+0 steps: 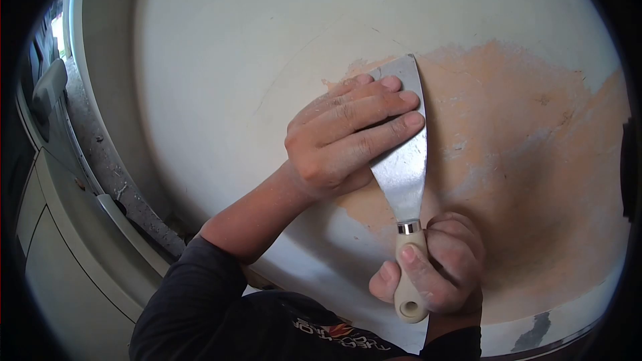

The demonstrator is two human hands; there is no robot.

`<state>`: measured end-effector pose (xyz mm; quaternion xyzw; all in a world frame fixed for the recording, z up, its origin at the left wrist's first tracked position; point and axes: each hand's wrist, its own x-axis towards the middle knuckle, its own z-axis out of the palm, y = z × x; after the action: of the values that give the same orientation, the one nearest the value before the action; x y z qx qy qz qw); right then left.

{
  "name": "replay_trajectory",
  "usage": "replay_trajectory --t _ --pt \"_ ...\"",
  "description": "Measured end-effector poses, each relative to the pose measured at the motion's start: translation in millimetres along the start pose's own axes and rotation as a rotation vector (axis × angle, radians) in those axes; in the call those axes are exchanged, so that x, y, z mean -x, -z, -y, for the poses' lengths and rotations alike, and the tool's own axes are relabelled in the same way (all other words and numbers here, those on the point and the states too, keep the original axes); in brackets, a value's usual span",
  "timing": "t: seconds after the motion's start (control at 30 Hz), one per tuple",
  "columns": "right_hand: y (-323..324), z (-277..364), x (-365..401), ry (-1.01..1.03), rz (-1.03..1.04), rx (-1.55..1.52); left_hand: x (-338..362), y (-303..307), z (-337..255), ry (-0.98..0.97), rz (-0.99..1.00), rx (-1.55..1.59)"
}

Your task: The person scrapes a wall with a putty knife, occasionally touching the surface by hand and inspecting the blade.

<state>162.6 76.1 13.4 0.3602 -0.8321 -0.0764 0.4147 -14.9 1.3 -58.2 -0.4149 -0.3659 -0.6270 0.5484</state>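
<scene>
A putty knife (410,164) with a wide metal blade and a cream handle is held blade-up against a pale, curved panel (221,80). My right hand (448,261) is wrapped round the handle, its thumb lying along the front. Across the blade's face lie the stretched fingers of my left hand (354,130), touching the metal near its broad end. Whether the left thumb reaches behind the blade is hidden. Both hands look dusty. Around and right of the blade, an orange-tan filler patch (508,100) covers the panel, with uneven edges and whitish smears.
A vehicle door (73,247) with a mirror-like part (50,90) stands at the left. Between it and the panel runs a debris-strewn strip (110,167). A dark grey spot (533,333) marks the panel's lower right, near its edge.
</scene>
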Motion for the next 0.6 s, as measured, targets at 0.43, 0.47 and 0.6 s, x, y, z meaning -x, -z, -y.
replay_trajectory --t 0.43,0.47,0.6 --pt "-1.9 1.7 0.4 0.016 -0.023 0.019 2.3 4.0 -3.8 0.012 0.019 0.009" --pt "-1.7 -0.1 1.2 0.016 -0.029 0.021 3.2 4.4 -4.8 0.005 0.033 0.019" --pt "-2.6 -1.6 3.2 0.029 -0.038 -0.012 3.5 5.1 -3.1 0.016 0.034 0.019"
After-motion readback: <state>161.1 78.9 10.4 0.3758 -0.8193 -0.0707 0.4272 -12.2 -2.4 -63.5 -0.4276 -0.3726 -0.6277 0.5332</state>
